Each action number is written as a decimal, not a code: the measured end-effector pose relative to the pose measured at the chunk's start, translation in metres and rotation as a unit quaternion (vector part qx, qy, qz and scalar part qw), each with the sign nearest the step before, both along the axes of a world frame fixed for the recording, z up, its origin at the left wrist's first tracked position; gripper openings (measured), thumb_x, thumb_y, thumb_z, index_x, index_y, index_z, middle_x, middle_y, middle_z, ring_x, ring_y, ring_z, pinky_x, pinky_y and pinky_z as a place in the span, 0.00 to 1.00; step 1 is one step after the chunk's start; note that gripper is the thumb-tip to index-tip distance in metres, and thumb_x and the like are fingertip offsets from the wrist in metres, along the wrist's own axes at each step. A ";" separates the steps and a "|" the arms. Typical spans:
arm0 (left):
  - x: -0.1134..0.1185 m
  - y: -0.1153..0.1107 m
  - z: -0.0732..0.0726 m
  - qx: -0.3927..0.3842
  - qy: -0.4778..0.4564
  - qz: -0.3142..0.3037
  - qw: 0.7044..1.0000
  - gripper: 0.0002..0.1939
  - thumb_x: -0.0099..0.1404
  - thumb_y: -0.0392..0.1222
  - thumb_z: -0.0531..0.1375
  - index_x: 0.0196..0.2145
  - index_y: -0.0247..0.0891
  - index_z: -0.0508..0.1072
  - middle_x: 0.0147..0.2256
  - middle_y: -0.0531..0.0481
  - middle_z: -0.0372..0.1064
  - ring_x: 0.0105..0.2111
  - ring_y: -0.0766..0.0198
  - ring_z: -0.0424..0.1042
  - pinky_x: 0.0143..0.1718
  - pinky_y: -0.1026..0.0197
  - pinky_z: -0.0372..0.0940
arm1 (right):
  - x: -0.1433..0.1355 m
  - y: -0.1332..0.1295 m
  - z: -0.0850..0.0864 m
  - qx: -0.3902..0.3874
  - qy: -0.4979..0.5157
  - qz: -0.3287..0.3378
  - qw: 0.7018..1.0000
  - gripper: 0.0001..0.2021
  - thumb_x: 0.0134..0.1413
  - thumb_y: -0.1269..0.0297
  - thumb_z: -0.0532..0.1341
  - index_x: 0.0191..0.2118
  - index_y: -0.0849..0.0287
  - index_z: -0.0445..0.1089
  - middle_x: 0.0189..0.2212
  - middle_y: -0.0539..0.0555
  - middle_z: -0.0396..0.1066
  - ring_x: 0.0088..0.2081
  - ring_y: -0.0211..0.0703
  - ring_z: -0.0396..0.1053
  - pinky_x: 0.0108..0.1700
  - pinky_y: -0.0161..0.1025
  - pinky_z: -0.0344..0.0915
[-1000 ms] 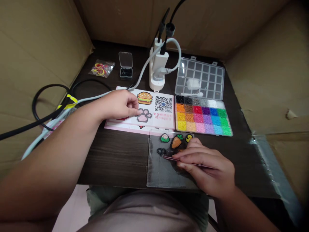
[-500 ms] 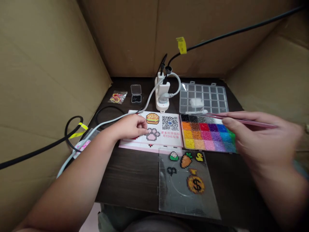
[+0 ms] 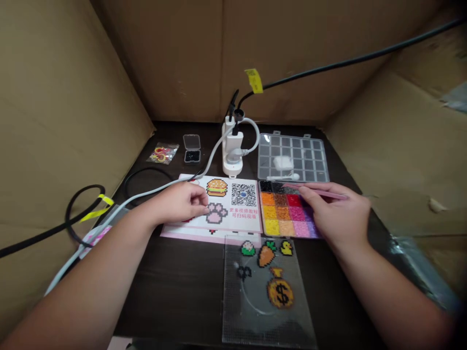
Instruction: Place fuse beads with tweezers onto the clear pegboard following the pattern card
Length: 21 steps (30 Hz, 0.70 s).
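My right hand (image 3: pixel 337 211) grips pink tweezers (image 3: pixel 324 193) over the bead box (image 3: pixel 268 227), a tray of small coloured beads sorted in squares. The tweezer tips are above the dark bead squares in the back row; whether they pinch a bead is too small to see. My left hand (image 3: pixel 182 201) rests on the printed pattern sheet (image 3: pixel 251 224), fingers curled together with the tips beside the pink paw picture (image 3: pixel 216 214). What they hold, if anything, is hidden. In front lies a clear pegboard (image 3: pixel 255 325) bearing a carrot, a duck, a money bag and other bead figures.
The box's clear lid (image 3: pixel 306 150) lies open behind, with a white block (image 3: pixel 282 163) and a white stick-like tool (image 3: pixel 282 177). A white power strip (image 3: pixel 233 167) with cables stands mid-back. A small black-bead case (image 3: pixel 192 154) and a plastic bag (image 3: pixel 163 153) sit left. Cardboard walls surround the table.
The view has shifted, so things appear further left and lower. My right hand has moved the tweezers left to the dark bead squares. The left hand stays on the sheet.
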<state>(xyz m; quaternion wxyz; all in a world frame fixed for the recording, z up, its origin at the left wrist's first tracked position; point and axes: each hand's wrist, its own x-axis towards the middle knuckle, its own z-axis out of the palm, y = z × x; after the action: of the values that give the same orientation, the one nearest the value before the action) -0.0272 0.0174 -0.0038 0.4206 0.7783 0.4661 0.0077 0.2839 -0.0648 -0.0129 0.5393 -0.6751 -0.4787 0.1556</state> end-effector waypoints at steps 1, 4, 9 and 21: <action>0.001 0.000 0.001 0.000 0.003 0.000 1.000 0.12 0.57 0.50 0.62 0.31 0.39 0.73 0.21 0.56 0.64 0.22 0.67 0.62 0.24 0.64 0.55 | 0.001 0.001 -0.001 -0.004 -0.002 -0.006 1.000 0.09 0.47 0.58 0.71 0.31 0.58 0.79 0.32 0.56 0.81 0.35 0.50 0.80 0.41 0.48 0.77; 0.002 0.001 0.002 -0.004 0.010 0.002 1.000 0.12 0.56 0.50 0.61 0.30 0.39 0.73 0.21 0.56 0.63 0.22 0.67 0.61 0.25 0.64 0.55 | 0.002 0.004 -0.003 -0.016 -0.008 -0.001 1.000 0.09 0.47 0.58 0.71 0.30 0.59 0.78 0.31 0.57 0.81 0.33 0.48 0.79 0.40 0.47 0.77; 0.003 0.001 -0.001 -0.025 -0.002 0.018 1.000 0.12 0.55 0.51 0.62 0.28 0.39 0.71 0.18 0.58 0.61 0.21 0.68 0.58 0.23 0.64 0.54 | -0.002 0.008 0.000 -0.012 -0.002 0.037 0.999 0.08 0.48 0.59 0.69 0.30 0.59 0.78 0.29 0.56 0.80 0.32 0.47 0.79 0.38 0.46 0.78; 0.002 0.003 -0.002 0.006 0.016 0.001 1.000 0.11 0.56 0.50 0.61 0.29 0.39 0.73 0.21 0.56 0.63 0.23 0.66 0.60 0.25 0.63 0.56 | -0.012 0.013 0.003 -0.026 -0.015 0.064 0.997 0.05 0.47 0.62 0.69 0.29 0.58 0.79 0.29 0.56 0.81 0.31 0.46 0.79 0.35 0.43 0.78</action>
<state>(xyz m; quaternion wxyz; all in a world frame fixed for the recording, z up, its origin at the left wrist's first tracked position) -0.0248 0.0201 -0.0054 0.4086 0.7803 0.4735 -0.0014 0.2722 -0.0522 -0.0098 0.5033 -0.6589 -0.5250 0.1922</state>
